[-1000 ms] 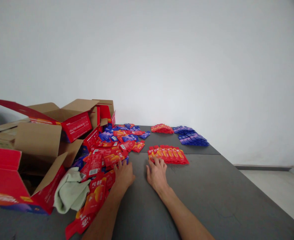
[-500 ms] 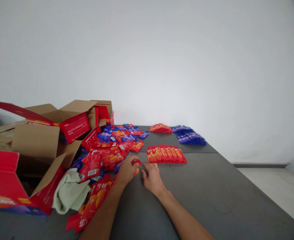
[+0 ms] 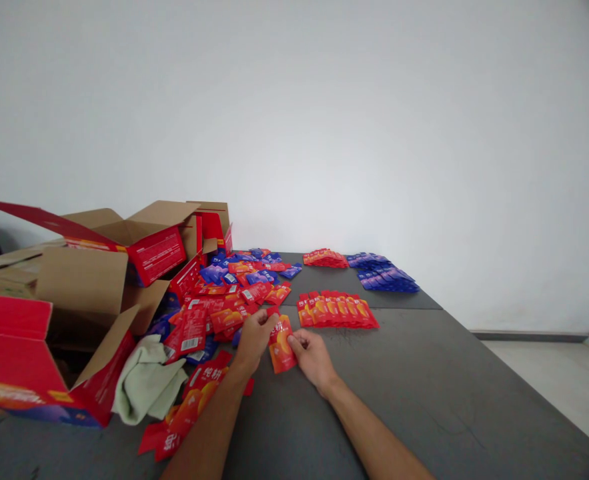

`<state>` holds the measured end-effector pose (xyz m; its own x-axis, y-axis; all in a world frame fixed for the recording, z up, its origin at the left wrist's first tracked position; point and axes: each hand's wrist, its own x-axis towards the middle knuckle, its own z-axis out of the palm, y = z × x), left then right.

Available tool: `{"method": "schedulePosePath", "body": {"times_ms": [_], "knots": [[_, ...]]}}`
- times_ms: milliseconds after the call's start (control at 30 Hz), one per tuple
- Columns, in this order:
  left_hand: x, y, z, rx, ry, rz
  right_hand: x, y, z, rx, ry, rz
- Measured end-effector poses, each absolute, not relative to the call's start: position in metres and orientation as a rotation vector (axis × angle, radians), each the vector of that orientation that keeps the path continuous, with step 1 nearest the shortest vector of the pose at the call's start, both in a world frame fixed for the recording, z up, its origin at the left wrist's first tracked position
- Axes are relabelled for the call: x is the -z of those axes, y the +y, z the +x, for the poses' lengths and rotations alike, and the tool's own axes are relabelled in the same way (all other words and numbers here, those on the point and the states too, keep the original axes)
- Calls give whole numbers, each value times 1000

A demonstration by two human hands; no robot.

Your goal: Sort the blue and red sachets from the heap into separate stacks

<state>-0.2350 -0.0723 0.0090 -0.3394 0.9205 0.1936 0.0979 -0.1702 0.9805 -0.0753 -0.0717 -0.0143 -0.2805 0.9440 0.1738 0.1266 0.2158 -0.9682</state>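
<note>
Between my two hands is a red packet [image 3: 282, 348] with an orange print, its front facing me. My left hand [image 3: 255, 339] pinches its upper left corner, and my right hand [image 3: 313, 355] pinches its right edge. Left of my left hand spreads a loose heap of red packets [image 3: 193, 329] and blue packets [image 3: 215, 274]. Larger red pouches [image 3: 194, 403] lie partly hidden under my left forearm. Just beyond my right hand, an overlapping row of red packets [image 3: 337, 310] lies fanned on the grey table [image 3: 374, 393].
Open red cartons [image 3: 19, 353] with raised flaps crowd the left side. A pale green cloth [image 3: 147, 383] lies by the nearest carton. Farther back are a red packet stack [image 3: 325, 258] and blue packet stacks [image 3: 387, 277]. A white wall [image 3: 354, 133] stands behind the table.
The red packet has come out from beside the heap and now shows its front between both hands. My right hand has closed on its edge. The view has shifted slightly.
</note>
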Motion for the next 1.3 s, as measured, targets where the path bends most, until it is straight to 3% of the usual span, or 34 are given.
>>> {"method": "schedulePosePath", "body": {"times_ms": [267,467,733,1133,1300], "knots": [[-11,-75,-229,-1598,1555,1193,14,-71,-76,-1090,-1611,-1083],[-5,-78,-215,-1326,1278,944,12,-66,-66,-832,-1536,-1158],[2,-74,-215,-1497,1219,870,5,-90,-73,-266,-1922,-1230],[1,-73,-199,-1408,1070,876,2,-65,-53,69,-1901,-1405],[3,-73,-198,-1361,1179,861,-5,-32,-11,136,-1699,-1723]]}}
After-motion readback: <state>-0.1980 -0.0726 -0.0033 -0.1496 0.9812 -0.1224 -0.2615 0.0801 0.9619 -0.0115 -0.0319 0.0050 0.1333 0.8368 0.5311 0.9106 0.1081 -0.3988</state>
